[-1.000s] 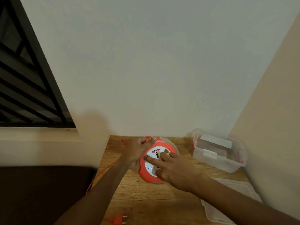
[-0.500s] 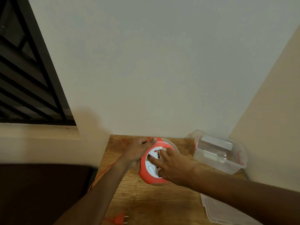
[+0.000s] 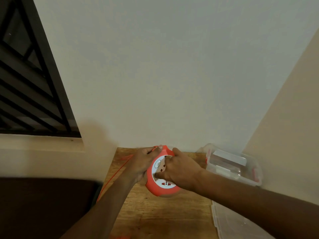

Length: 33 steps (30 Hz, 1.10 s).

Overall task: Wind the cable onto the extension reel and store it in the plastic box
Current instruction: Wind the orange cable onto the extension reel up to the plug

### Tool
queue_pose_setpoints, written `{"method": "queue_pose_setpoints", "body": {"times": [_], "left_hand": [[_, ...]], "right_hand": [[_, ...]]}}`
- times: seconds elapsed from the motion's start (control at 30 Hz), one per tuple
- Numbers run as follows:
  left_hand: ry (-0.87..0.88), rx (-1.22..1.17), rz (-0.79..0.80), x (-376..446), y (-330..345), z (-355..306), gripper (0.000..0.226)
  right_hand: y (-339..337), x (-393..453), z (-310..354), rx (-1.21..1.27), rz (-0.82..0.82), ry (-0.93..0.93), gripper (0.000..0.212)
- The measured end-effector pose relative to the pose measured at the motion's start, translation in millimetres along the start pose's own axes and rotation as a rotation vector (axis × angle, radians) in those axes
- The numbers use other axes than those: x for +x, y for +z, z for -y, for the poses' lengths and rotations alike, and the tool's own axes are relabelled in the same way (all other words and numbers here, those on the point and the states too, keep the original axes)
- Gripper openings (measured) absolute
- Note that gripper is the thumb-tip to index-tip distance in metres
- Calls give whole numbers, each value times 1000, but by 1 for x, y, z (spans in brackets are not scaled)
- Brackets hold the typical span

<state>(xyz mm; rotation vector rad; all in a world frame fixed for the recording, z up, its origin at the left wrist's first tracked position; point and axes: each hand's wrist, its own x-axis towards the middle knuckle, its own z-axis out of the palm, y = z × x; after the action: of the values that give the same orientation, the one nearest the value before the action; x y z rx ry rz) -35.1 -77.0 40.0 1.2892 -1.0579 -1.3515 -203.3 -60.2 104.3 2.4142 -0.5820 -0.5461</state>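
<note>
left hand (image 3: 143, 163): gripping the reel (image 3: 161, 187) rim, pinching the cable (image 3: 120, 168)
right hand (image 3: 179, 167): fingers on the reel face, cranking
plastic box (image 3: 233, 169): just right of the hands
risk: slack cable could snag the worktop (image 3: 155, 218) edge

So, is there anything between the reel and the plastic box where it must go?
Nothing visible. The reel, held in the left hand and right hand, has only bare table up to the open plastic box. The lid lies nearer, aside.

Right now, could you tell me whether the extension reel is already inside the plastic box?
No, the extension reel sits on the wooden table between both hands, left of the plastic box.
</note>
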Motion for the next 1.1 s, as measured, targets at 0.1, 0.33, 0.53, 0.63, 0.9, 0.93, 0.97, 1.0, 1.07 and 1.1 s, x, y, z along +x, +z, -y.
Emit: {"method": "queue_pose_setpoints", "body": {"times": [0.1, 0.33, 0.53, 0.63, 0.9, 0.93, 0.97, 1.0, 1.07, 1.1], "left_hand": [[56, -18, -53, 0, 0, -1, 31], [99, -262, -247, 8, 19, -4, 28], [74, -263, -241, 9, 21, 5, 22], [52, -173, -205, 6, 18, 7, 27], [57, 5, -134, 4, 8, 10, 33], [68, 37, -118, 6, 8, 10, 34], [77, 72, -99, 6, 8, 10, 34], [96, 102, -89, 5, 11, 7, 32], [117, 143, -65, 4, 17, 2, 28], [126, 161, -51, 4, 19, 0, 26]], "right_hand": [[14, 0, -1, 114, -86, 84, 86], [24, 12, 0, 689, -250, 705, 73], [30, 4, 12, 830, -215, 766, 68], [32, -8, 12, 634, -275, 585, 54], [46, -28, 4, 207, -172, -116, 49], [45, -27, 4, 190, -166, -136, 50], [44, -26, 5, 178, -152, -141, 53], [42, -25, 5, 163, -135, -143, 55], [35, -23, 4, 123, -95, -142, 58], [33, -21, 4, 110, -73, -143, 58]]}}
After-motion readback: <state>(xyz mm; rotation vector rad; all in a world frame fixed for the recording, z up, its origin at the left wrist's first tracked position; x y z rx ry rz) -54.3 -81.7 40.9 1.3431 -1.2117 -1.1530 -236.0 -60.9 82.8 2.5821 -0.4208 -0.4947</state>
